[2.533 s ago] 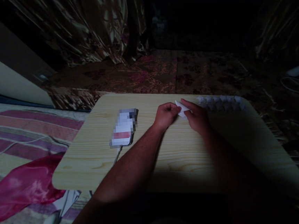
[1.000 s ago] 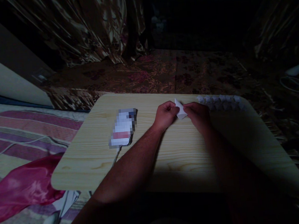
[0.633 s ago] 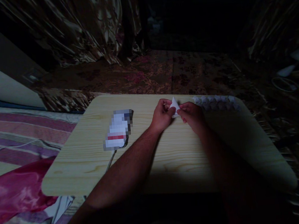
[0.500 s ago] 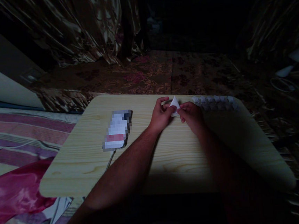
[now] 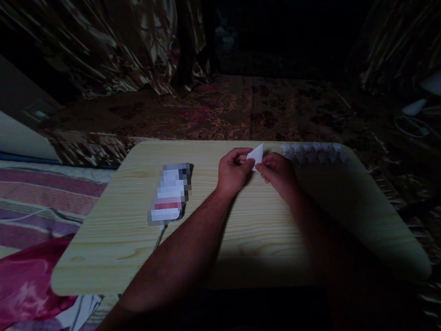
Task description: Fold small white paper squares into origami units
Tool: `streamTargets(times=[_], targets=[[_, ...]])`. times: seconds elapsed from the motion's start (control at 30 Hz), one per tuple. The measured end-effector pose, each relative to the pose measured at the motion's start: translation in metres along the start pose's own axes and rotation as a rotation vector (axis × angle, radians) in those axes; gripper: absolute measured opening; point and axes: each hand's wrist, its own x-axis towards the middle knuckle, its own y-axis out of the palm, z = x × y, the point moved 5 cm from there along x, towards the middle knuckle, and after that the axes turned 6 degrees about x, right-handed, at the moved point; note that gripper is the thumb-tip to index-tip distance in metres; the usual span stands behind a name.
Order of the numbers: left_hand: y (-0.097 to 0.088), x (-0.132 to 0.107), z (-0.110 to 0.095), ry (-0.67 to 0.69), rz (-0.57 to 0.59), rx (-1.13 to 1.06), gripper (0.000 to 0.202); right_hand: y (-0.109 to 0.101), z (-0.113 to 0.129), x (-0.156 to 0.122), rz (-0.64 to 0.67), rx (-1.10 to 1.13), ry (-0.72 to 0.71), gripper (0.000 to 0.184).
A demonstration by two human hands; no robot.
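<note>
A small white piece of folded paper [image 5: 257, 154], pointed at its upper end, is pinched between my two hands over the far part of the wooden table [image 5: 245, 225]. My left hand [image 5: 236, 169] grips its left side, thumb on the face turned to me. With thumb and fingers closed, my right hand [image 5: 279, 172] holds the lower right edge. Some of the fingers behind the paper are hidden. Just right of my right hand, several small folded paper pieces [image 5: 314, 153] stand in rows at the table's far edge.
A phone [image 5: 169, 193], its screen blurred, lies left of my forearms with a cable [image 5: 160, 236] running toward me. Beyond the left edge are a striped bedspread [image 5: 11, 204] and shiny pink cloth [image 5: 26, 285]. Patterned fabric [image 5: 200, 110] lies behind the table.
The folded paper has tilted, its tip now leaning to the right, and shows a wider face. Both hands have shifted slightly left, still gripping it.
</note>
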Motion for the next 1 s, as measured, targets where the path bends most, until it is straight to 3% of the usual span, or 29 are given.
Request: streamTargets(times=[0.1,0.23,0.47,1.0], targets=[[0.000,0.000,0.001,-0.003,0.000,0.012,0.029,-0.002,0.003,0.001,-0.017,-0.031,-0.052,0.034],[0.003,-0.001,0.004,-0.006,0.064,0.035,0.028,-0.010,0.017,0.002,-0.055,-0.053,-0.250,0.062],[0.007,-0.004,0.007,0.036,0.137,0.128,0.024,-0.015,0.020,0.000,-0.018,-0.247,-0.358,0.020],[0.010,-0.006,0.004,0.032,0.189,0.135,0.026,-0.017,0.018,0.003,-0.004,-0.278,-0.297,0.013]])
